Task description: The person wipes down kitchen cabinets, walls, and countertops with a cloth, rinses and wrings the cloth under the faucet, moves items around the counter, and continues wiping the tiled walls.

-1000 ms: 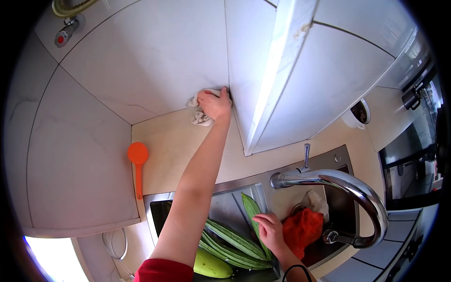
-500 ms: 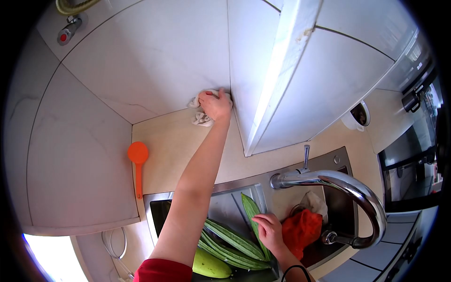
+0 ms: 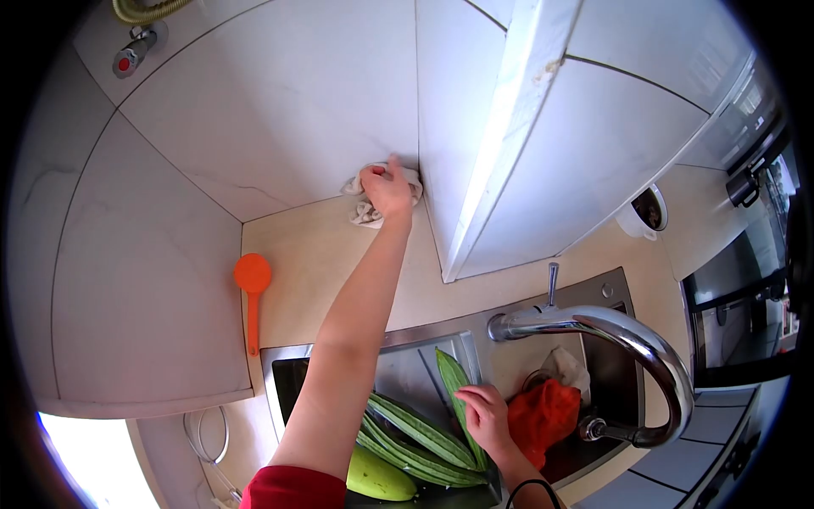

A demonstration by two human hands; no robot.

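Note:
My left hand (image 3: 387, 192) is at the far end of the counter, in the wall corner. Its fingers are closed on a crumpled whitish cloth (image 3: 365, 215), with one finger pointing up toward the wall. Over the sink, my right hand (image 3: 485, 415) is loosely curled, and nothing shows in its fingers. It is just beside the upper part of a ridged gourd (image 3: 452, 379); whether they touch, I cannot tell. More ridged gourds (image 3: 426, 431) and a smooth, light green gourd (image 3: 377, 475) lie in the left part of the sink, partly behind my left arm.
An orange ladle (image 3: 253, 276) lies by the left wall. The chrome faucet (image 3: 632, 332) arches over the right basin, near a red cloth-like item (image 3: 547, 416) and a whitish one (image 3: 566, 371). A white pot (image 3: 638, 222) stands beyond the wall end. A valve (image 3: 129, 61) sticks out upper left.
The fingers of my left hand have shifted slightly on the cloth, and the hand has turned a little. My right hand and the gourds look unmoved. The view has shifted a bit.

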